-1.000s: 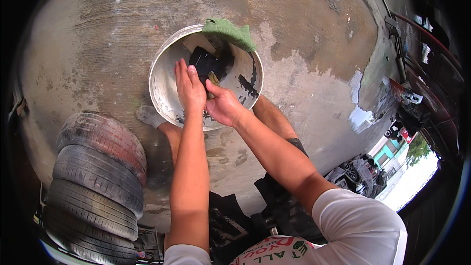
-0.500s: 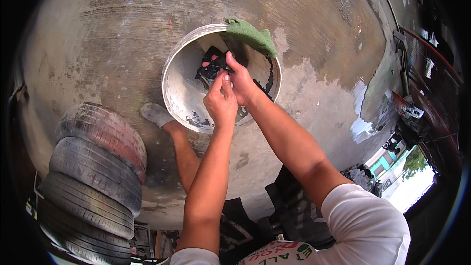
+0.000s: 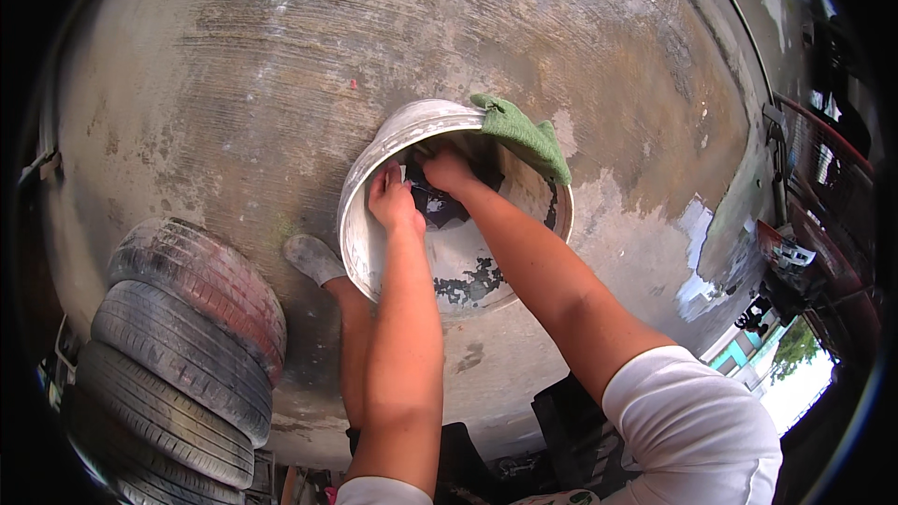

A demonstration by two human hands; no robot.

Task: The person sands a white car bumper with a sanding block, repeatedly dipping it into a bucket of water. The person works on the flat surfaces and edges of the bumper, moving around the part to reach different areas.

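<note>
Both my arms reach into a large white bucket [image 3: 357, 252] with a worn, patchy inside. My left hand [image 3: 395, 201] is closed just inside its left wall, with a small whitish piece [image 3: 403, 172] showing at the fingertips. Deeper in, my right hand [image 3: 447, 171] reaches among the black, crumpled-looking contents [image 3: 440, 208], its fingertips hidden from sight. What those dark contents are I cannot make out. A green cloth [image 3: 526, 140] hangs folded over the bucket's far right rim, apart from both hands.
At the left stands a stack of several worn tires [image 3: 192, 299], the top one stained reddish. My foot in a grey sock [image 3: 313, 257] rests beside the bucket on the stained concrete floor [image 3: 281, 84]. Reddish metal mesh [image 3: 823, 215] and clutter line the right side.
My hands, together at the bucket's middle before, have come apart. The right has gone deeper among the dark contents, the left toward the left wall. The bucket now appears lower and farther right.
</note>
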